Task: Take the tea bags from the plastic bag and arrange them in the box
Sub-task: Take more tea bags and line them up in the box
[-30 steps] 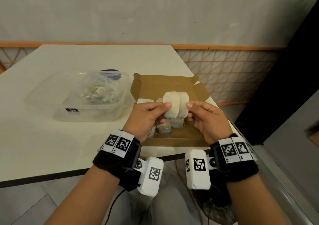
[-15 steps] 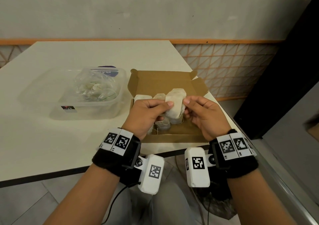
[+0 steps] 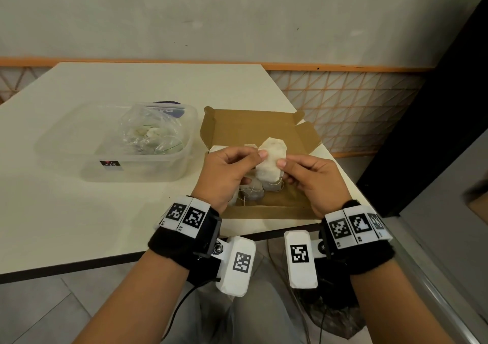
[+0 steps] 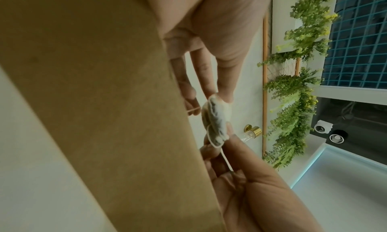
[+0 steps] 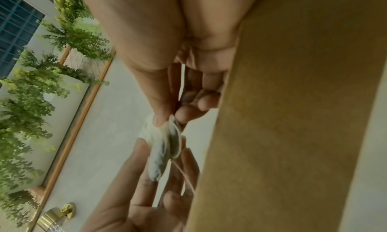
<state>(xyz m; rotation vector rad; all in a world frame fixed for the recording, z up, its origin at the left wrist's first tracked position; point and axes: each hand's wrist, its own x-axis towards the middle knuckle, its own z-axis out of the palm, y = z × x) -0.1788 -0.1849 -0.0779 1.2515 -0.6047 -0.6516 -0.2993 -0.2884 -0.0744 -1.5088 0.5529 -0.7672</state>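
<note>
Both hands hold a small stack of white tea bags upright above the open brown cardboard box. My left hand pinches the stack's left side between thumb and fingers. My right hand pinches its right side. Both wrist views show the same tea bags edge-on between the fingertips, with a string hanging down. Several more tea bags lie in the box under the hands. The clear plastic bag with tea bags lies crumpled in a tub to the left.
The transparent plastic tub stands left of the box on the white table. The box's near wall fills much of both wrist views. The table's front edge runs just below my wrists, its right edge beside the box.
The stack of tea bags has turned from broadside to more edge-on and sunk a little toward the box. Both hands keep their pinch on it.
</note>
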